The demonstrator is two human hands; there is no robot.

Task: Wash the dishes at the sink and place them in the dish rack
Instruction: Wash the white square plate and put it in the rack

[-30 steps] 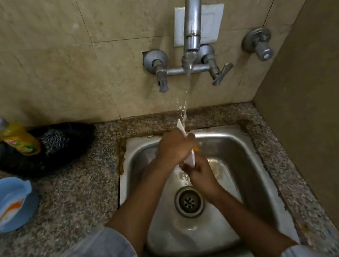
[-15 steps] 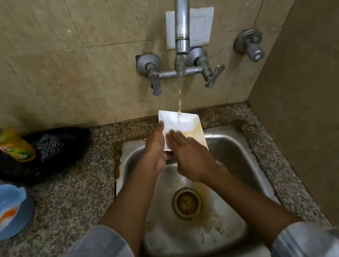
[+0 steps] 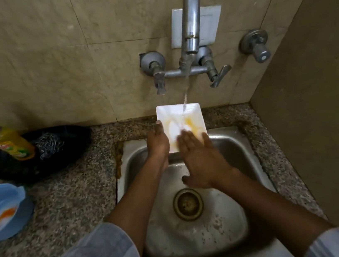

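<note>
A white square plate with yellow food stains is held over the back of the steel sink, under the stream running from the tap. My left hand grips the plate's left edge, thumb on its face. My right hand lies flat on the plate's lower right part, its straight fingers rubbing the stained surface. The plate faces me, tilted up.
A yellow dish-soap bottle and a steel scrubber sit on a black dish at the left of the granite counter. A blue bowl with an orange stain stands at the far left. A brown wall closes the right side.
The plate has turned from edge-on to facing me and risen toward the tap. My right hand has gone from gripping it to rubbing flat across its face.
</note>
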